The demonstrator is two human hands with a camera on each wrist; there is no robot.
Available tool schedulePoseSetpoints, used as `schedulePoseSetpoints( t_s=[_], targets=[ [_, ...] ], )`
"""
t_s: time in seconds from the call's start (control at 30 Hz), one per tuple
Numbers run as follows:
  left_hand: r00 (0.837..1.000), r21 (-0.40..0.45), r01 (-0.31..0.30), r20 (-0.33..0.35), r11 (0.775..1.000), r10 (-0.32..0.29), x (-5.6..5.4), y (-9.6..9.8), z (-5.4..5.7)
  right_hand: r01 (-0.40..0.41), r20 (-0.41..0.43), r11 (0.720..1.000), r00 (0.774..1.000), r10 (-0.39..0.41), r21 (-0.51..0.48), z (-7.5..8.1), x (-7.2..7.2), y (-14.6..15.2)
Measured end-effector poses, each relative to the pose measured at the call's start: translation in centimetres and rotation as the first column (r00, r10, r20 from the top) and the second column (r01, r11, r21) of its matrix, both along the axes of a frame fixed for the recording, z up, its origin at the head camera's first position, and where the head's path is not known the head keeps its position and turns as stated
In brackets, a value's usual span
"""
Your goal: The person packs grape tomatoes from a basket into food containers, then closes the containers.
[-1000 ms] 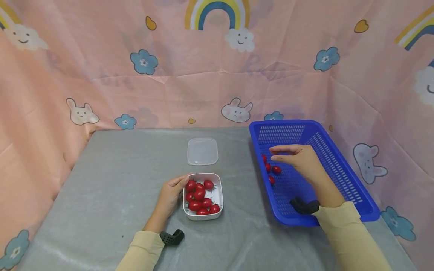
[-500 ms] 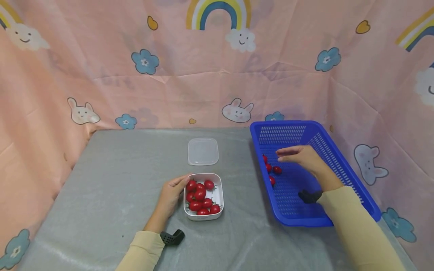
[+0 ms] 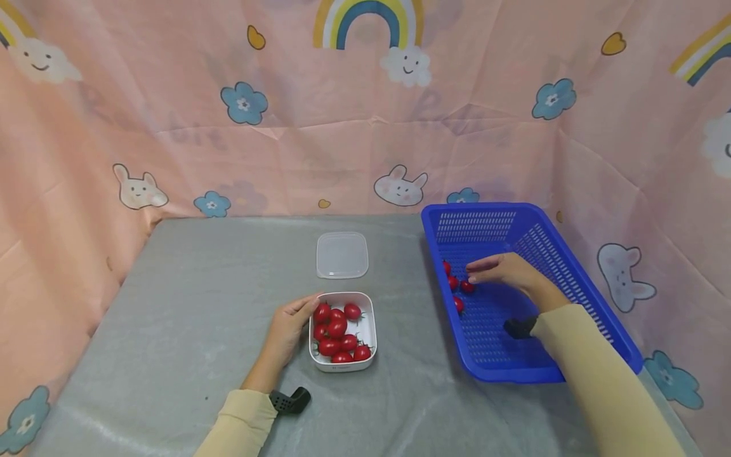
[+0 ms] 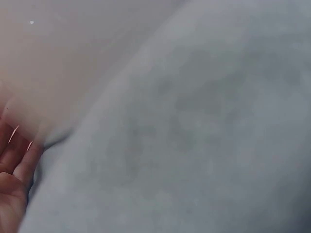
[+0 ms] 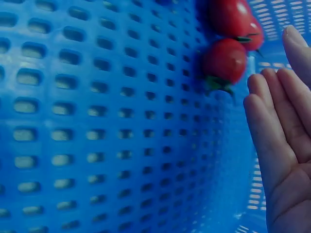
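My left hand (image 3: pixel 287 327) rests against the left side of a white square container (image 3: pixel 342 367), fingertips at its far left corner. Several cherry tomatoes (image 3: pixel 337 327) with green stems lie inside it. The left wrist view is mostly blurred, with the fingers (image 4: pixel 22 155) at its left edge. Inside the blue plastic basket (image 3: pixel 485 352), my right hand (image 3: pixel 511 273) reaches down with fingers extended, its fingertips right by a lone cherry tomato (image 3: pixel 467 287). In the right wrist view, thumb and fingers stand apart beside a cherry tomato (image 5: pixel 226 62), holding nothing.
A translucent square lid (image 3: pixel 342 255) lies flat behind the container. More cherry tomatoes (image 3: pixel 458 304) sit along the basket's left wall. Grey cloth (image 3: pixel 188 304) covers the table, and a pink patterned curtain (image 3: pixel 320 152) hangs round the back and sides.
My right hand first drew slightly right within the basket, then lowered toward the lone cherry tomato. The left hand and the container stay where they were.
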State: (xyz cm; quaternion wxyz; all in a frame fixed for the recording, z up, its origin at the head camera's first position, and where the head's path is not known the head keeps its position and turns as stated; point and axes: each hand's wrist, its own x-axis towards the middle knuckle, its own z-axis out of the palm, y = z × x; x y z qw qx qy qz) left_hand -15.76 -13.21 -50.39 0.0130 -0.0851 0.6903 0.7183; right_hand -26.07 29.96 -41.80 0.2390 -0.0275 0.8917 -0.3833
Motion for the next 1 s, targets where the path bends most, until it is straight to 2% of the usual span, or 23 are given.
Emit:
schedulePoseSetpoints(
  t_s=[0.17, 0.5, 0.6, 0.8, 1.0],
  targets=[
    [1.0, 0.006, -0.006, 0.0, 1.0, 0.006, 0.0, 0.1, -0.1, -0.015, 0.017, 0.999, 1.0, 0.014, 0.043, -0.6, -0.3, -0.1],
    [1.0, 0.018, -0.025, -0.01, 1.0, 0.025, -0.1, 0.2, -0.3, -0.055, -0.064, 0.992, 0.996, 0.063, 0.116, -1.1, -0.4, -0.5],
    [1.0, 0.016, -0.025, -0.006, 1.0, 0.025, -0.1, 0.1, -0.3, -0.057, -0.066, 0.991, 0.996, 0.066, 0.121, -1.0, -0.4, -0.8],
    [1.0, 0.023, -0.031, 0.002, 0.999, 0.031, -0.1, 0.1, -0.3, 0.021, -0.044, 0.997, 0.999, -0.018, 0.08, -0.6, -0.4, -0.7],
    [1.0, 0.002, -0.02, -0.005, 1.0, 0.02, 0.0, 0.1, -0.1, 0.101, -0.072, 0.994, 0.992, -0.104, -0.049, 1.6, 0.3, -1.4]
  ],
)
